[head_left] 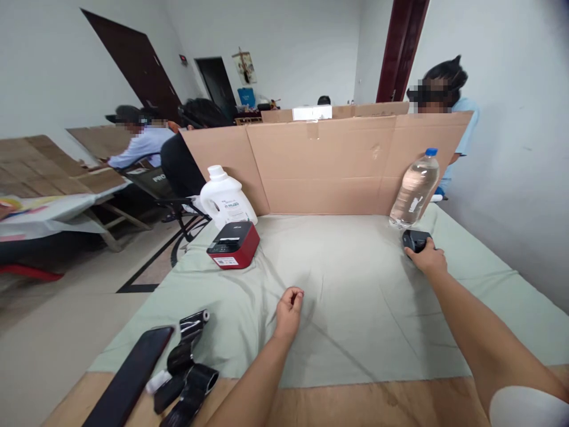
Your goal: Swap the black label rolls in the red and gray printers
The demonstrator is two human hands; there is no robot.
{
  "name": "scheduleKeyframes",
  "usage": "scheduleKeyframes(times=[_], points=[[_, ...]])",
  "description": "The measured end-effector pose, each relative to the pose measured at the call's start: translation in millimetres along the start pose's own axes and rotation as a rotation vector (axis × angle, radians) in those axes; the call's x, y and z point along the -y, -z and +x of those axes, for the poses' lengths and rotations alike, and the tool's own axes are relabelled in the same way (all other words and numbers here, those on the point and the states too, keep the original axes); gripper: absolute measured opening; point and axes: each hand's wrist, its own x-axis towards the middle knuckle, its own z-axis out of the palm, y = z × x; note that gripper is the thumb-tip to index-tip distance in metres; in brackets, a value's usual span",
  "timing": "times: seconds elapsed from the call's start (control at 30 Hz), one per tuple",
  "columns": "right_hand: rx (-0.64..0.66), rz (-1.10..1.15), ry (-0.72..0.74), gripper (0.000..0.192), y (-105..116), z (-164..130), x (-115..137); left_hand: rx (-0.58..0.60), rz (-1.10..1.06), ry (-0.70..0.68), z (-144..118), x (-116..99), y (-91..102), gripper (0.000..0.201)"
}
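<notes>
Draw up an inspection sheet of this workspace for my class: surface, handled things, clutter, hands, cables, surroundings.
Surface: pale green cloth, wrinkled; bare wood along the near edge.
Handled things: small black object, just in front of a clear bottle with a blue cap.
Clutter: white jug behind a red-and-black box; long dark slab beside glossy black strips.
Hands: right hand grips the black object; left hand has curled fingers, nothing visible in it.
Cables: nothing seen.
Surroundings: cardboard panel along the far side; other people beyond it.
</notes>
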Motion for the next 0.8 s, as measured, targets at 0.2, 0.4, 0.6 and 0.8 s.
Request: scheduleKeyframes(times=[0.2, 0.4, 0.6, 0.8], points=[[-0.084, 0.136, 0.114, 0.085, -10.1, -43.3, 10.3, 0.037, 0.076, -0.079, -0.4, -4.7, 1.0, 0.018], [0.022, 0.372, 0.699, 0.075, -20.0, -156.0, 30.8, 0.212, -0.165, 0.016, -13.7, -17.4, -1.1, 0.035], [0.087, 0.497, 0.970, 0.076, -39.6, -282.6, 44.7, 0.475, -0.766, 0.350, -37.4, -37.2, -1.1, 0.097], [0.387, 0.757, 0.781, 0.058, -57.1, -294.2, 41.2, 0.471, -0.637, 0.185, -27.7, -40.6, 10.6, 0.128]])
